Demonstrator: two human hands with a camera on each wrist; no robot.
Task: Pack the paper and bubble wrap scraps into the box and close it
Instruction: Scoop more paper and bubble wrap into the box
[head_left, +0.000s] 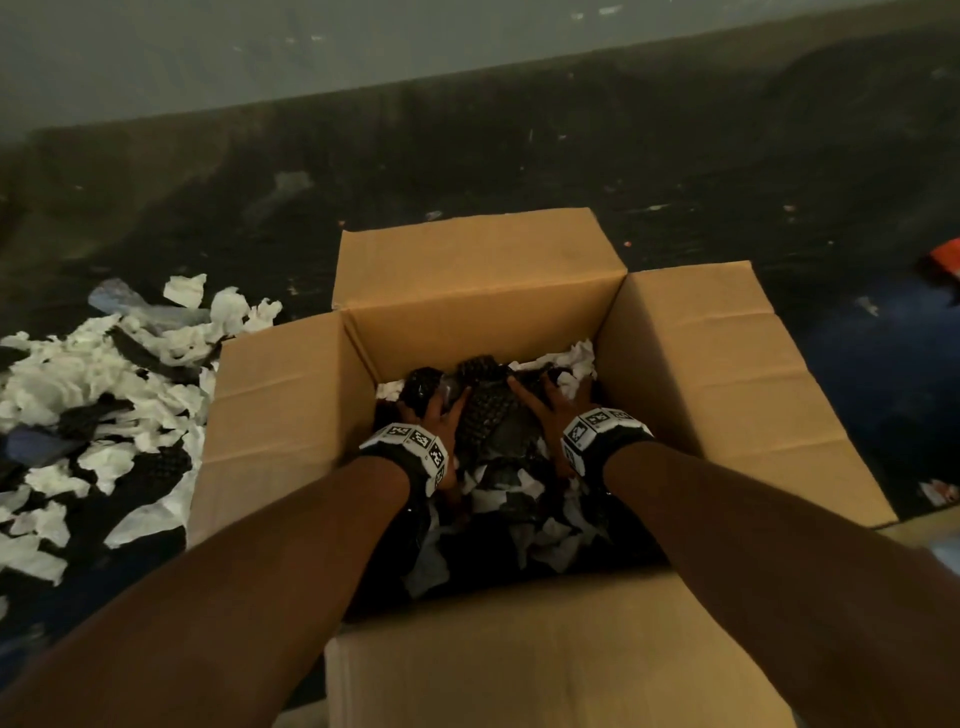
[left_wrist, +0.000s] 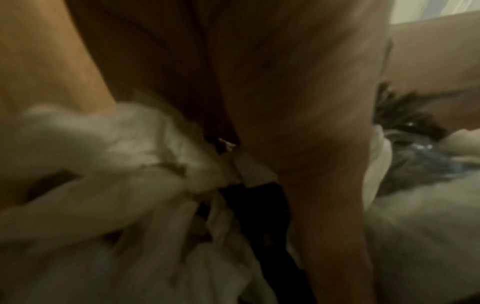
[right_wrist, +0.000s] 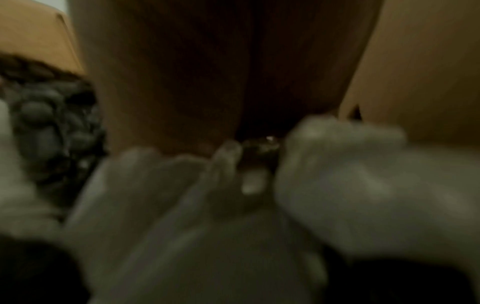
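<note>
While both hands, left hand (head_left: 434, 415) and right hand (head_left: 550, 402), press black bubble wrap (head_left: 488, 410) in the box (head_left: 291, 395) at frame centre, their fingers (head_left: 519, 388) lie spread.

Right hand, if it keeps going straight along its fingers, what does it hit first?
Likely the white paper scraps just past the right hand, then the box far wall. Depth is unclear; its fingers already rest on black bubble wrap.

Both forearms stretched forward and down, side by side. Left hand (head_left: 434, 415) and right hand (head_left: 545, 402) palms down, fingers spread and fairly straight, thumbs angled inward. Marker bands on both wrists.
</note>
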